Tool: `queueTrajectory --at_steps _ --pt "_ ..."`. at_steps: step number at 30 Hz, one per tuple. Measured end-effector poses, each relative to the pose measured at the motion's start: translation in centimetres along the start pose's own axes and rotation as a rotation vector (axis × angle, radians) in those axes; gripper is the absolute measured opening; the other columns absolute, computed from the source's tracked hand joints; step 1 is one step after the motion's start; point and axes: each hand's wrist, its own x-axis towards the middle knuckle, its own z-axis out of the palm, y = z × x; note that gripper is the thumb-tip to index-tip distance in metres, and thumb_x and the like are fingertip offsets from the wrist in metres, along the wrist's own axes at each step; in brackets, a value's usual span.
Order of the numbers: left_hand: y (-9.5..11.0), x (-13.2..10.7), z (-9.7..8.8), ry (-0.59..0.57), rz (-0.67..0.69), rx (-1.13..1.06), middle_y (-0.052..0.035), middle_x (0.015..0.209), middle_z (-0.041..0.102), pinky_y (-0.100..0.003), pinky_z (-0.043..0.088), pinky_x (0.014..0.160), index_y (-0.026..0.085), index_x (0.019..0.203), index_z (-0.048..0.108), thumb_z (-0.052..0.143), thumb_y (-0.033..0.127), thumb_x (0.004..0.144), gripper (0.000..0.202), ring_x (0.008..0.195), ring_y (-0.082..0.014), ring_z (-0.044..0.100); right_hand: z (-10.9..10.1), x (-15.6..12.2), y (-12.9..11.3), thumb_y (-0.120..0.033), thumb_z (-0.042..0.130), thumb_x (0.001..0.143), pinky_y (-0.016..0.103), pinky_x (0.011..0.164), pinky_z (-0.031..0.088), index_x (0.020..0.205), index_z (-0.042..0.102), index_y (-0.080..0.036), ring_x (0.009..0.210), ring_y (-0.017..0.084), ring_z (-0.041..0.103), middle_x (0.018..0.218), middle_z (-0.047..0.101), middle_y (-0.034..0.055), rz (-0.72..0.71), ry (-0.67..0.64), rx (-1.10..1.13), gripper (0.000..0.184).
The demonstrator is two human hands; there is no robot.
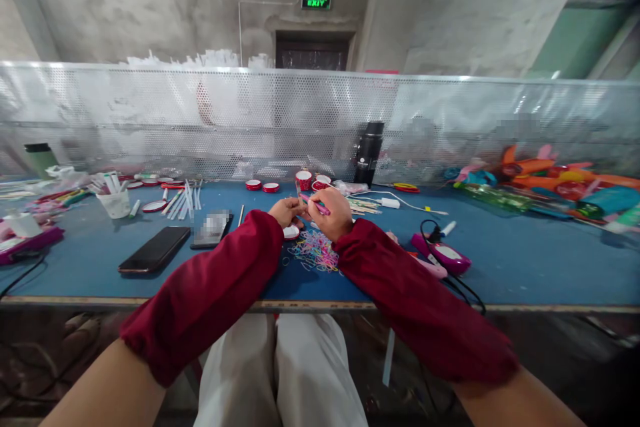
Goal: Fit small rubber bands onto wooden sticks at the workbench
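My right hand (334, 212) is closed around a slim pink and green pen-like stick (321, 207), tilted toward my left hand. My left hand (287, 211) is closed in a pinch close beside it; what its fingertips hold is too small to make out. Just below the hands a heap of colourful small rubber bands (316, 252) is spread on the blue table. A small white-lined round lid (291, 233) lies under my left fingers. Red patterned round containers (303, 179) stand behind the hands.
Two phones (156, 249) and a white cup of pens (114, 201) are on the left. A black bottle (369, 155) stands by the perforated metal screen (240, 127). On the right are a purple device (444, 253) with a black cable and colourful inflatables (555, 177).
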Motion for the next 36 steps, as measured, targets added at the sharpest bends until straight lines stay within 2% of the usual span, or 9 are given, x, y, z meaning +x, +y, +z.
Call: queueTrajectory --at_steps 4,10,16,23,28,36 --pt "0.05 -0.04 0.08 0.007 -0.006 0.016 -0.0046 0.076 0.068 -0.017 0.024 0.037 0.013 0.082 0.057 0.059 0.032 0.082 0.02 0.044 -0.0069 0.056 0.0 -0.02 0.13 -0.022 0.055 0.082 0.034 0.071 0.041 0.075 0.057 -0.022 0.076 0.019 0.053 0.074 0.059 0.0033 0.01 -0.007 0.002 0.007" --pt "0.42 -0.13 0.22 0.007 -0.019 0.001 -0.004 0.072 0.067 -0.018 0.033 0.042 0.013 0.081 0.057 0.057 0.027 0.084 0.014 0.044 -0.0078 0.056 -0.1 0.07 0.25 -0.022 0.054 0.083 0.034 0.072 0.042 0.076 0.056 -0.023 0.076 0.019 0.054 0.074 0.06 0.003 0.019 0.009 0.023 0.007" --pt "-0.18 0.45 -0.03 0.003 -0.039 0.014 -0.0036 0.073 0.067 -0.017 0.027 0.039 0.013 0.087 0.057 0.061 0.031 0.082 0.019 0.044 -0.0075 0.056 -0.19 0.08 0.48 -0.022 0.054 0.084 0.036 0.069 0.042 0.075 0.054 -0.023 0.074 0.02 0.053 0.073 0.06 0.0046 0.026 -0.012 0.037 0.01" --pt "-0.24 0.43 -0.04 -0.031 -0.054 0.014 -0.0006 0.07 0.065 -0.016 0.024 0.035 0.014 0.093 0.056 0.057 0.021 0.083 0.012 0.042 -0.006 0.054 -0.3 0.04 0.42 -0.022 0.054 0.084 0.037 0.069 0.042 0.075 0.054 -0.023 0.074 0.02 0.053 0.073 0.06 0.0054 0.034 -0.018 0.059 0.009" --pt "-0.24 0.33 0.05 -0.027 -0.053 -0.01 0.0003 0.068 0.063 -0.015 0.023 0.035 0.014 0.092 0.056 0.061 0.021 0.081 0.014 0.041 -0.0058 0.053 -0.25 0.03 0.43 -0.023 0.055 0.084 0.036 0.067 0.041 0.074 0.054 -0.023 0.072 0.019 0.053 0.072 0.059 0.0049 0.042 -0.018 0.037 0.01" --pt "-0.05 0.27 0.13 -0.013 -0.07 -0.001 0.0006 0.067 0.063 -0.016 0.025 0.036 0.014 0.089 0.055 0.058 0.017 0.082 0.008 0.04 -0.0061 0.052 -0.1 0.07 0.72 -0.022 0.056 0.082 0.033 0.066 0.04 0.072 0.053 -0.022 0.069 0.018 0.05 0.068 0.057 0.0014 0.004 0.002 0.011 0.011"
